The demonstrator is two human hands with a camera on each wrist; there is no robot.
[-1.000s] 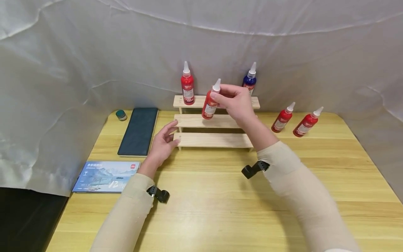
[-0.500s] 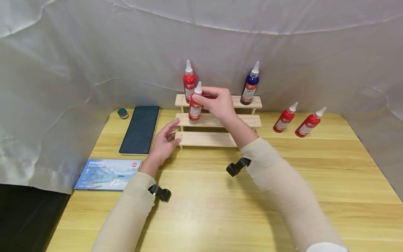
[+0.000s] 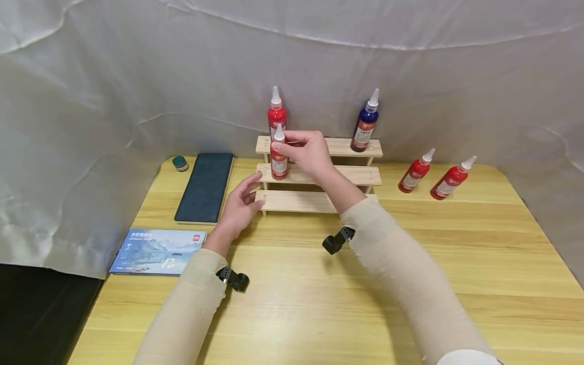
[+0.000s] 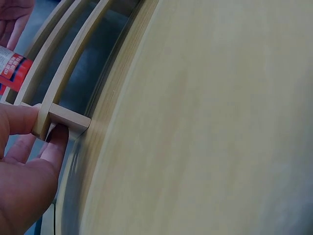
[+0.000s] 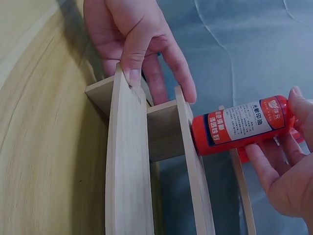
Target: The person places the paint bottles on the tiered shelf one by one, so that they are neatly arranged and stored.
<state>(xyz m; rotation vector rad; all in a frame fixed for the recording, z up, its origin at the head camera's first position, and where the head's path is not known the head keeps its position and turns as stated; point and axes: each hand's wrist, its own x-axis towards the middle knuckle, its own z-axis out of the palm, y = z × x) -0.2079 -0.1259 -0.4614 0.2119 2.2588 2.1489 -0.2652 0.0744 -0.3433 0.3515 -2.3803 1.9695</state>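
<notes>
A three-step wooden display rack (image 3: 315, 202) stands at the back of the table. My right hand (image 3: 311, 153) pinches a red ink bottle (image 3: 279, 165) with a white nozzle near its top. The bottle is upright, its base touching the left end of the middle step, as the right wrist view shows. My left hand (image 3: 238, 209) holds the rack's left end, its thumb on the lowest step (image 5: 129, 132) and a finger reaching the middle step. Behind the held bottle, another red bottle (image 3: 276, 115) stands on the top step, partly hidden. A blue bottle (image 3: 364, 129) occupies the top step's right end.
Two more red bottles (image 3: 414, 173) (image 3: 451, 180) stand on the table to the right of the rack. At the left lie a dark notebook (image 3: 205, 187), a blue landscape-printed box (image 3: 157, 252) and a small green-lidded jar (image 3: 180, 163). Grey cloth (image 3: 205, 66) hangs behind.
My right hand has carried the red bottle leftward and down onto the left end of the middle step. My left hand has stayed at the rack's left end.
</notes>
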